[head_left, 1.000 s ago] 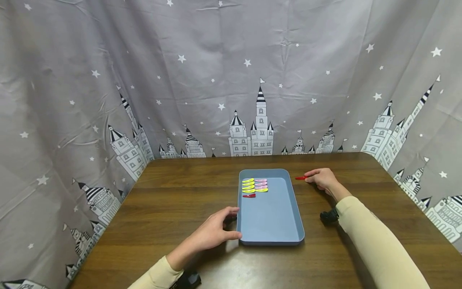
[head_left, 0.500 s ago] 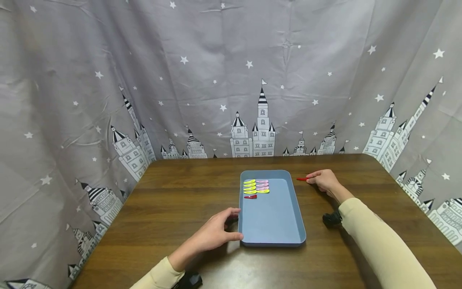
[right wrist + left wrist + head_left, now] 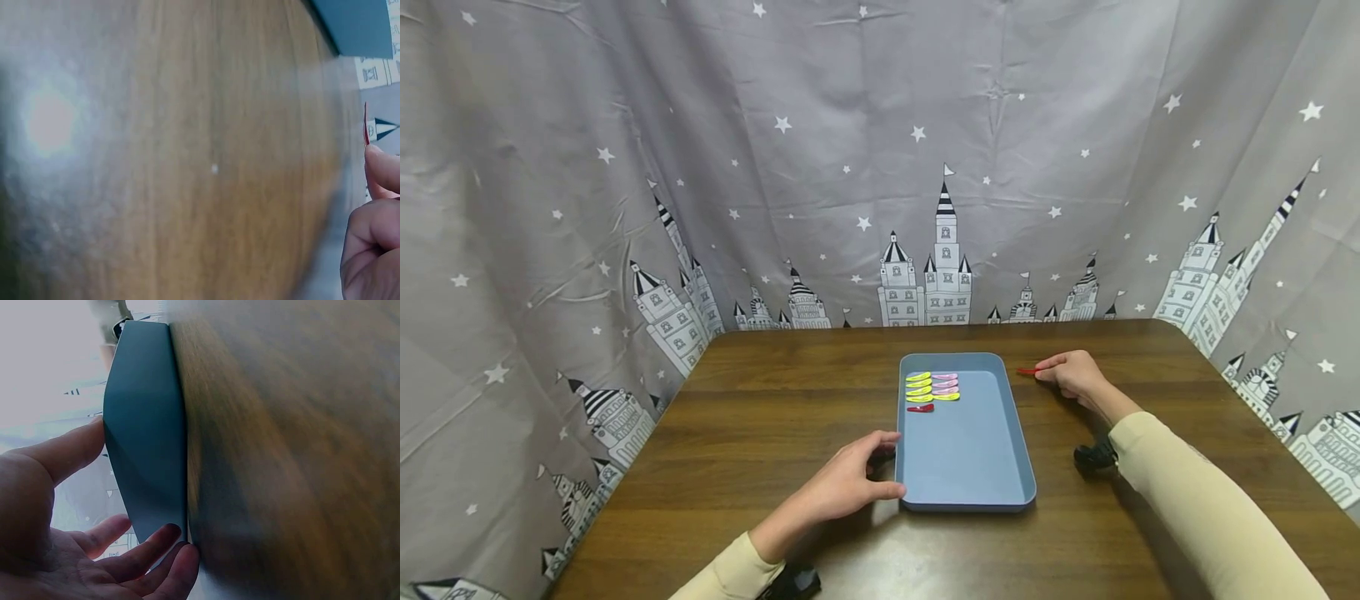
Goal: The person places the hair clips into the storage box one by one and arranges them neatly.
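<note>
Thumb and index finger of my right hand (image 3: pixel 1072 375) pinch a red snap hair clip (image 3: pixel 1026 371) above the table, right of a blue-grey tray (image 3: pixel 970 454). That clip (image 3: pixel 365 122) points up from the fingertips in the right wrist view. My left hand (image 3: pixel 850 482) rests against the tray's near-left side, thumb and fingers spread apart and touching its rim and outer wall. In the tray's far-left part lie yellow hair clips (image 3: pixel 919 388) in a column, with pink clips (image 3: pixel 946 383) and one yellow beside them. Another red clip (image 3: pixel 921 408) lies just below.
The tray stands on a brown wooden table (image 3: pixel 790 400). A grey curtain (image 3: pixel 835 167) printed with castles and stars hangs behind and around it. A black wrist device (image 3: pixel 1093 457) sits under the right sleeve.
The head view shifted slightly between the first two frames. My right hand stays right of the tray with the red hair clip, and my left hand keeps its place at the tray.
</note>
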Tool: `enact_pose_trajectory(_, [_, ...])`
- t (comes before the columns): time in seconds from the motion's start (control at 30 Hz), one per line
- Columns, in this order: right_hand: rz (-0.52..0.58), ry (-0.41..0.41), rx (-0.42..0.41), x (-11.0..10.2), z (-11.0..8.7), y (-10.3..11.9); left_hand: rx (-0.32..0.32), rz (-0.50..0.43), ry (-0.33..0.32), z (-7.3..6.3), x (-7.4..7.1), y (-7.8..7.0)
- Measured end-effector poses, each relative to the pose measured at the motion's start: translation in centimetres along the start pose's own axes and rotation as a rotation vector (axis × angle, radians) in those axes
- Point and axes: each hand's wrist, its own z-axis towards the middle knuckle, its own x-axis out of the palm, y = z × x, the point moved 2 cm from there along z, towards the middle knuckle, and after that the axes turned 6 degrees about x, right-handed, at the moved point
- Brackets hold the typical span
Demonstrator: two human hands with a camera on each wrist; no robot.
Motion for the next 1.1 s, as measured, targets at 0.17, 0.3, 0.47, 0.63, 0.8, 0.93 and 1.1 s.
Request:
enact_pose_trajectory(0.17, [0.009,0.004,-0.009,0.2,-0.1,0.4,-0.01,0.006,0.003,-0.1,0.1,0.1])
enact_pose_trajectory(0.3, [0.038,0.011,-0.027,0.3,-0.4,1.1,-0.009,0.005,-0.003,-0.2,0.0,-0.1])
enact_pose_trajectory(0.47, [0.038,0.011,-0.032,0.3,-0.9,2.1,-0.012,0.004,-0.005,-0.1,0.0,-0.2])
enact_pose_trajectory(0.63, [-0.004,-0.026,-0.039,0.3,-1.4,3.0,-0.014,0.007,-0.004,-0.1,0.0,-0.3])
enact_pose_trajectory(0.8, [-0.034,-0.041,-0.042,0.6,-2.0,3.7,-0.023,0.01,0.0,0.0,-0.1,-0.3])
enact_pose_trajectory(0.93, [-0.017,-0.029,-0.048,1.0,-2.5,4.3,-0.027,0.007,0.003,-0.1,-0.1,-0.3])
enact_pose_trajectory(1.1, [-0.01,-0.011,-0.061,1.5,-3.0,4.8,-0.022,0.008,0.002,0.0,-0.1,-0.2])
